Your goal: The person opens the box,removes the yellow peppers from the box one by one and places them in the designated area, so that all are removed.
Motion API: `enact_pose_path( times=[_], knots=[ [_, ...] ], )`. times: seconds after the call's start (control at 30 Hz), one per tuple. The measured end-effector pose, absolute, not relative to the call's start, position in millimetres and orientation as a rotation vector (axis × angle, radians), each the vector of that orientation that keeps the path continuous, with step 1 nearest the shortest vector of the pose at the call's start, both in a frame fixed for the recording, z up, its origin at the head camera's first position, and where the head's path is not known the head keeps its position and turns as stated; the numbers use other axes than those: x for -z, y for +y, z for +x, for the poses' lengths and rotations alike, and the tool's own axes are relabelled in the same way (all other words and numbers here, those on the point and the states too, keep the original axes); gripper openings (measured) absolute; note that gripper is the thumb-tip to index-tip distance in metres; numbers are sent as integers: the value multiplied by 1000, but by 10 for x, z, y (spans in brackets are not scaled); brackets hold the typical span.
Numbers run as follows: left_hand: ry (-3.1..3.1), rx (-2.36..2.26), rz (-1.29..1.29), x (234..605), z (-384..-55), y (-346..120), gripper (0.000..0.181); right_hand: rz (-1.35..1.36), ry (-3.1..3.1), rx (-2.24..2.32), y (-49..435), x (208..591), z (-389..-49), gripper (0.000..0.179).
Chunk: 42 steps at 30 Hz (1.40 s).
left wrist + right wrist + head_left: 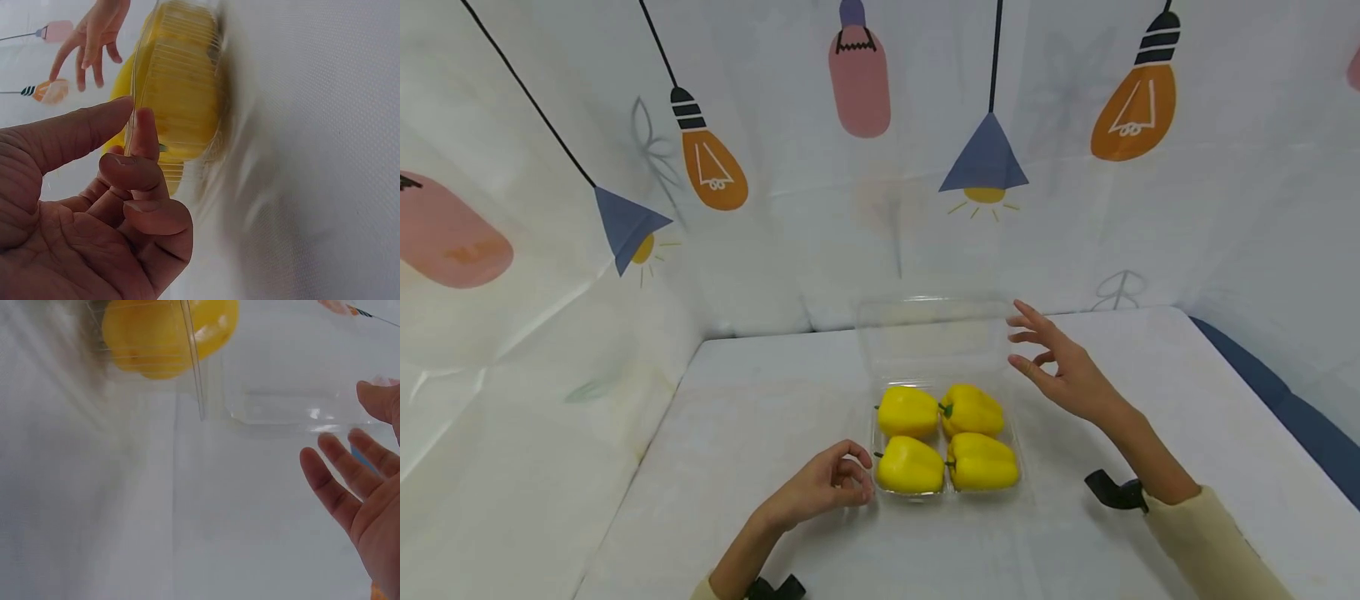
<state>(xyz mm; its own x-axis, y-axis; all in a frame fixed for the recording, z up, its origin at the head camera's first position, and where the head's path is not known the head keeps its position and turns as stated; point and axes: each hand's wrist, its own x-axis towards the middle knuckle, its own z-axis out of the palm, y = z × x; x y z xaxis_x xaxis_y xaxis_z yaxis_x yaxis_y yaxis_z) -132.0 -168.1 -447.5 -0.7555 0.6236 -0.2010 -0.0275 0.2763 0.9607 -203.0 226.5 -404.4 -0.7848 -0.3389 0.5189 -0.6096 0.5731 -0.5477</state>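
Several yellow bell peppers (910, 465) sit in a clear plastic clamshell box (917, 497), laid out in two rows. Its transparent lid (936, 337) stands raised at the far side. At the near left corner, my left hand (831, 482) pinches the box's rim between thumb and forefinger, the other fingers curled below; the left wrist view shows this hand (125, 206) close up. My right hand (1067, 375) hovers beside the lid's right edge with its fingers spread. In the right wrist view, the fingers (337, 494) are apart from the lid (281, 406), holding nothing.
A white cloth covers the table (760, 408). Behind and to the left hangs a white curtain (790, 233) printed with lamps and bulbs. Something dark blue (1285, 400) lies beyond the table's right edge. Each wrist wears a black strap mount (1116, 490).
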Motion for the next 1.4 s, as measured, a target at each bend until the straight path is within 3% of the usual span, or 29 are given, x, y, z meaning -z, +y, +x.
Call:
enact_pose_path(
  times=[0.57,1.4],
  knots=[
    [2012,-1501,536,4470,-1315,-1678,38,796,-2593,-1047,2246,4405,-2202,51],
    [2000,-1506,558,4472,-1307,-1688,37,758,-2734,-1144,2235,4582,-2221,51]
  ],
)
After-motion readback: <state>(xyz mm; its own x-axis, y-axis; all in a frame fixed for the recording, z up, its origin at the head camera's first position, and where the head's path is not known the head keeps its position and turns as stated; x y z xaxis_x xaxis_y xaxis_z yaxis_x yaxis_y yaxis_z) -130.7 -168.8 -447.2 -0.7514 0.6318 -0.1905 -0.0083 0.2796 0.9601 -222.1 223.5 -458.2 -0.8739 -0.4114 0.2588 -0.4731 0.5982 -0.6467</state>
